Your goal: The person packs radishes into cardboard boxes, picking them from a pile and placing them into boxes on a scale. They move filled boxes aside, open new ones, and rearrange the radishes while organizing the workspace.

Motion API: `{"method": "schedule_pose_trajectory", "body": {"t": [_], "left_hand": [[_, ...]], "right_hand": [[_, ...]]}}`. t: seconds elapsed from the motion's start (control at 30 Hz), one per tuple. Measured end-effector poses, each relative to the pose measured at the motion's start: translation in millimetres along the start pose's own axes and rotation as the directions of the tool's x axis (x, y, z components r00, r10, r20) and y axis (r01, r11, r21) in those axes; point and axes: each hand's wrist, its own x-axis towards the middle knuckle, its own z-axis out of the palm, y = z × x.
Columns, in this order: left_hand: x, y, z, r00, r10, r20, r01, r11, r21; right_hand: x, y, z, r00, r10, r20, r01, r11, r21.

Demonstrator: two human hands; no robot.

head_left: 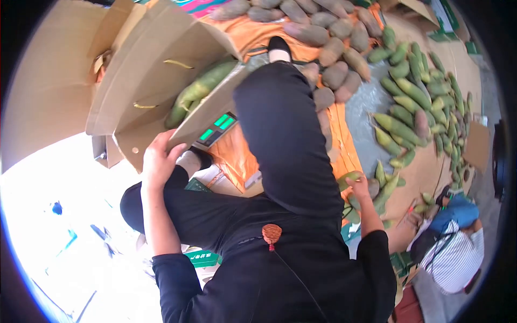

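My left hand [157, 160] grips the near edge of an open cardboard box [153, 64], thumb on one side of the wall and fingers on the other. Inside the box lie long green radishes [200, 89], partly hidden by its wall. Beside the box, a scale display [216, 131] glows green. My right hand [359, 186] is closed around a green radish [347, 181], low by my right thigh. More green radishes [386, 195] lie just beyond that hand.
Reddish-brown root vegetables [335, 75] lie in rows on orange sheeting [344, 137]. A large spread of green radishes [412, 91] covers the right side. A person in a striped top [455, 261] is at lower right. A green-and-white box [203, 258] sits by my left hip.
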Motion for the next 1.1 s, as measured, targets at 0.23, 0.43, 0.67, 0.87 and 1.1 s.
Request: {"method": "schedule_pose_trajectory", "body": {"t": [0.23, 0.43, 0.67, 0.87, 1.1], "left_hand": [[-19.3, -15.6, -20.9, 0.995, -0.069, -0.066, 0.083, 0.97, 0.228], [-29.1, -24.5, -30.4, 0.985, -0.136, -0.108, 0.16, 0.954, 0.254], [-29.3, -25.2, -33.8, 0.991, -0.072, -0.109, 0.102, 0.945, 0.31], [-28.8, -26.6, -34.3, 0.994, -0.057, -0.093, 0.085, 0.939, 0.332], [-26.9, -27.4, -35.6, 0.994, -0.085, -0.064, 0.102, 0.935, 0.34]], "right_hand": [[-14.9, -211.5, -25.2, 0.817, -0.516, -0.258, 0.55, 0.832, 0.076], [-90.0, -400.8, -4.4, 0.596, -0.745, -0.299, 0.801, 0.574, 0.168], [-156.2, -526.1, 107.8, 0.465, -0.863, 0.199, 0.719, 0.499, 0.484], [-168.5, -536.8, 245.4, 0.543, -0.686, 0.484, 0.634, 0.713, 0.3], [-157.5, -508.1, 361.2, 0.682, -0.352, 0.642, 0.364, 0.924, 0.121]]}}
